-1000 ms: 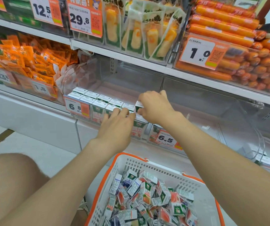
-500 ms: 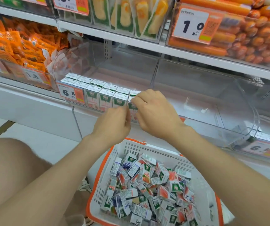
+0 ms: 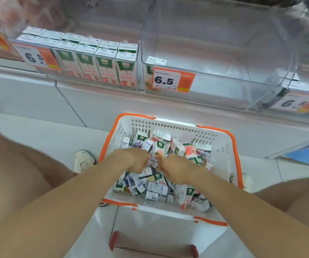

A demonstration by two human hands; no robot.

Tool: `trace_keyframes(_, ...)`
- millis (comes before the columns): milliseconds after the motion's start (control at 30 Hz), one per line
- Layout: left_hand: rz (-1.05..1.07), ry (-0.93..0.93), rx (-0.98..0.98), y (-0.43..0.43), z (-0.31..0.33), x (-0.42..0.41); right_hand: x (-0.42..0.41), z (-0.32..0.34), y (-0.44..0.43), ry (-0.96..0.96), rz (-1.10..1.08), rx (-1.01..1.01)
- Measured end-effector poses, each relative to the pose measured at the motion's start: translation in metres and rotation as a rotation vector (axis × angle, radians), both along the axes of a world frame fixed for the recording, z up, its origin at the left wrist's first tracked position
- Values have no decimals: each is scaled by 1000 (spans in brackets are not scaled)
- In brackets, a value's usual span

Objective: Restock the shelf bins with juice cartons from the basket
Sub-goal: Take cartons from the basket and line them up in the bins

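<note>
Basket (image 3: 224,146), white plastic with orange rim, stands on the floor below the shelf and holds a jumbled heap of loose cartons (image 3: 155,187). Left hand (image 3: 131,159) and right hand (image 3: 176,168) are both down in the heap, close together, fingers curled into the cartons; whether either actually grips one cannot be told, the fingertips being hidden and blurred. Upright carton (image 3: 159,148) stands just between the two hands. Left bin (image 3: 138,53), clear plastic, on the shelf above: two rows of shelved cartons (image 3: 97,66) standing upright, green-topped faces forward. Middle bin (image 3: 224,86), clear plastic, just beside it: single carton (image 3: 148,71) at its front left corner, partly behind an orange price tag (image 3: 172,80) marked 6.5. White shoe (image 3: 82,160) sits on the floor left of the basket.
</note>
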State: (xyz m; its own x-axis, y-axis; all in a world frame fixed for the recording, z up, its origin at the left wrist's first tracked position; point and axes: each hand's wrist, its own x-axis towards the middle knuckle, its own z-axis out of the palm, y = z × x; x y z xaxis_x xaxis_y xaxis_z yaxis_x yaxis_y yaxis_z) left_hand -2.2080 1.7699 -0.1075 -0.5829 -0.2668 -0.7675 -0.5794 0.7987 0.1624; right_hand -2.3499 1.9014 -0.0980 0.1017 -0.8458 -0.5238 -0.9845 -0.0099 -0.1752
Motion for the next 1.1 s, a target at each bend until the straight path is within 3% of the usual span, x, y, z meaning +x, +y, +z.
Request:
trace_keyframes(200, -43, -110, -11, 10, -69, 28, 7, -61, 10, -55, -22, 97)
trace_keyframes(400, -22, -41, -30, 9, -97, 38, 19, -83, 21, 8, 40, 167)
trace_keyframes(600, 31, 22, 25, 3, -102, 38, 17, -93, 10, -46, -136, -185)
trace_keyframes(700, 134, 66, 86, -4, -103, 42, 11, -102, 0, 48, -189, -338)
trace_keyframes(867, 299, 114, 171, -13, -87, 39, -1, -112, -13, 184, -222, -116)
trace_keyframes(1100, 437, 174, 125, -12, -55, 25, -9, -100, -26, -34, -360, -182)
